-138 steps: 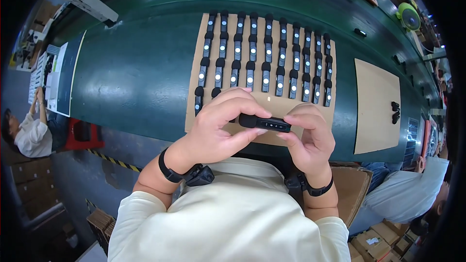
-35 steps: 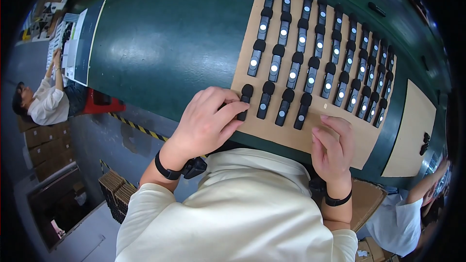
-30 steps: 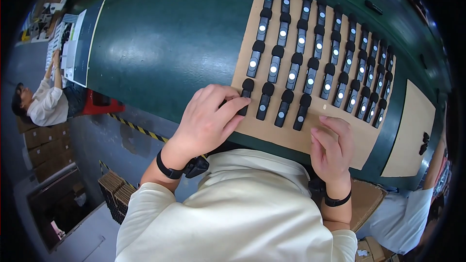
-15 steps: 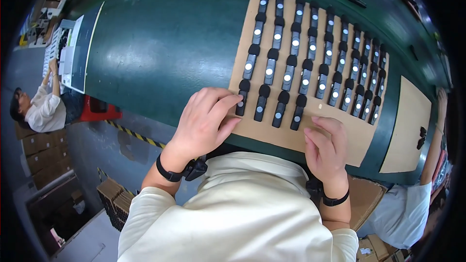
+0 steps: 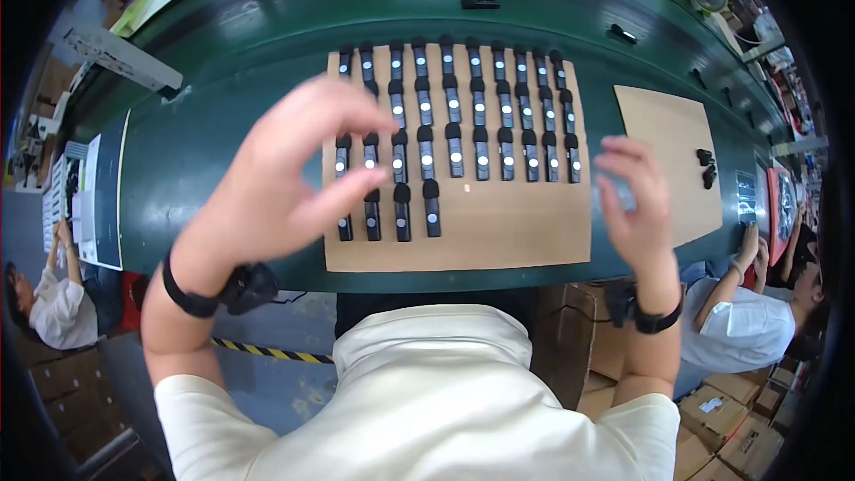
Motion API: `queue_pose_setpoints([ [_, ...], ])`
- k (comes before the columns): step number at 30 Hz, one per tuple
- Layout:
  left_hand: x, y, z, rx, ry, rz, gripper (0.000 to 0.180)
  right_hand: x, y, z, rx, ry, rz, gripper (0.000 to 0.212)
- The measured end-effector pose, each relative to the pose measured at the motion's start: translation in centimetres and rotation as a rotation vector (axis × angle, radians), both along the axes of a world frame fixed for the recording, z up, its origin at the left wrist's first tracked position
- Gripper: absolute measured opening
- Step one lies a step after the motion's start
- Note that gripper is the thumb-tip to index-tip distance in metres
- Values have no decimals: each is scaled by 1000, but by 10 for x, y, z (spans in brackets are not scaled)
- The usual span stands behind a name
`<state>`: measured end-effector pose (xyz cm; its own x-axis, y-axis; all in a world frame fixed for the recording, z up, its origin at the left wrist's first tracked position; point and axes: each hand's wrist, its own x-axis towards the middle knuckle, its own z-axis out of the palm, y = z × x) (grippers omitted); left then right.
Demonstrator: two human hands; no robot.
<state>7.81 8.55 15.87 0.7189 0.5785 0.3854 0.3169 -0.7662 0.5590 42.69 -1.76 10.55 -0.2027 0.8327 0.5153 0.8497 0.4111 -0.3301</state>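
Several small black microphones (image 5: 432,214) with dark foam tops and pale round dots lie in rows on a brown cardboard sheet (image 5: 517,240). The front row is shorter and fills only the left side. My left hand (image 5: 276,169) hovers over the sheet's left edge, thumb and fingers apart around nothing; it hides some of the microphones at that end. Past the sheet's right edge, my right hand (image 5: 637,200) is raised over the green table, empty, with its fingers spread and curved. The fingers of both hands are slightly blurred.
A second cardboard sheet (image 5: 672,142) at the right carries a few small black parts (image 5: 706,169). Loose black microphones (image 5: 481,4) lie on the far green surface. A metal post (image 5: 120,58) stands at the far left. Co-workers sit at left and right (image 5: 739,321).
My view has swung, so the sheet now sits more central. My left hand has lifted off the front-left microphone it was touching. My right hand has moved right, off the sheet.
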Motion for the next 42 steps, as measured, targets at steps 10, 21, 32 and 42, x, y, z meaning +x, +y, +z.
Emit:
queue_pose_setpoints([
  [10, 133, 165, -19, -627, -81, 342, 17, 179, 130, -26, -233, 107, -315, 30],
  [21, 167, 314, -130, -144, 528, 314, 19, 265, 292, -123, -29, -309, -492, 44],
  [32, 156, 294, -136, -24, 605, 369, 18, 232, 299, -91, -466, -123, -352, 28],
  [42, 120, 136, -38, -819, -3, 186, 29, 57, 125, -6, -401, 601, -13, 25],
])
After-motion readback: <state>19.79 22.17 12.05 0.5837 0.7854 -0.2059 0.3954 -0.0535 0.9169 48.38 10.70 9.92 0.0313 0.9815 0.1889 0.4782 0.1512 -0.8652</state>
